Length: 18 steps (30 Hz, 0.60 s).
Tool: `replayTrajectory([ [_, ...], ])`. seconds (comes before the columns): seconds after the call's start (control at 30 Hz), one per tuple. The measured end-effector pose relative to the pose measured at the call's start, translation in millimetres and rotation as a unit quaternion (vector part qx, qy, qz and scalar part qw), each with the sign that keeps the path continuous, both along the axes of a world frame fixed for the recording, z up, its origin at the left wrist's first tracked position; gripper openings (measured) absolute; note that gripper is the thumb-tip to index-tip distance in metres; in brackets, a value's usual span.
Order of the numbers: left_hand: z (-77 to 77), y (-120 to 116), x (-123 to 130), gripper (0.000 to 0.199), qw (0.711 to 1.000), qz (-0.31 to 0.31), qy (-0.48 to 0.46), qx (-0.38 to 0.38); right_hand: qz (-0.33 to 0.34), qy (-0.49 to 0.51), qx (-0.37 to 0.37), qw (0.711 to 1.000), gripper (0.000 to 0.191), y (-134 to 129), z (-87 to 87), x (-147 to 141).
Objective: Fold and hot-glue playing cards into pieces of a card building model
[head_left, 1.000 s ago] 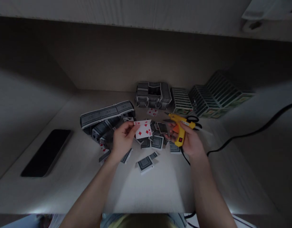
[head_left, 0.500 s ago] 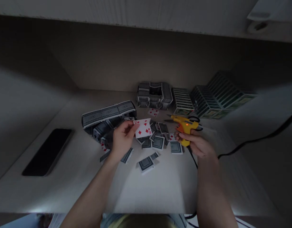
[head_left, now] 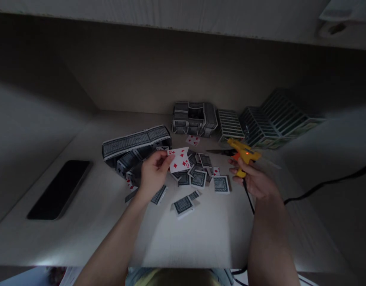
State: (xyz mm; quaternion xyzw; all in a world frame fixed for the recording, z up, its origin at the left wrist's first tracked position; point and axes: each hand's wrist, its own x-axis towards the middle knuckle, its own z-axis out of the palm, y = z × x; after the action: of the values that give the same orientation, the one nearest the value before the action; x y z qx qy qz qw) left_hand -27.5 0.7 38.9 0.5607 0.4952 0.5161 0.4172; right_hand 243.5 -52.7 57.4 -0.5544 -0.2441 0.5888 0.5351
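Observation:
My left hand pinches a six of diamonds card by its left edge, face up above the loose cards. My right hand is wrapped around the handle of a yellow glue gun with an orange trigger and a lit red light; its nozzle points up and left. Below and between the hands lie several folded cards, mostly back side up. Nearer the front is another folded card. Left of them stands a long structure made of cards, its front partly hidden by my left hand.
A black phone lies at the left. Along the back stand a card-built model and striped stepped structures. Scissors lie left of the glue gun. A black cable runs at the right; a shelf edge crosses overhead.
My right hand has moved to the right with the glue gun, away from the card, uncovering more of the scissors' blades. My left hand and its card have barely moved.

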Motion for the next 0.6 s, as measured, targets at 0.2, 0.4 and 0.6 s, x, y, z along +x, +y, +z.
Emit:
replayTrajectory([
  [0.2, 2.3, -0.1, 0.3, 0.018, 1.000, -0.001, -0.009, -0.012, 0.022, -0.022, -0.005, 1.000, 0.030, -0.6, 2.1, -2.2],
  [0.4, 1.6, 0.3, 0.6, 0.018, 1.000, -0.008, -0.002, -0.019, 0.003, -0.073, -0.043, 0.996, 0.019, 0.3, -14.2, 2.8],
  [0.6, -1.0, 1.2, 0.9, 0.019, 1.000, -0.018, 0.004, -0.024, -0.046, -0.345, -0.105, 0.932, 0.013, 7.4, -35.4, 13.2],
])
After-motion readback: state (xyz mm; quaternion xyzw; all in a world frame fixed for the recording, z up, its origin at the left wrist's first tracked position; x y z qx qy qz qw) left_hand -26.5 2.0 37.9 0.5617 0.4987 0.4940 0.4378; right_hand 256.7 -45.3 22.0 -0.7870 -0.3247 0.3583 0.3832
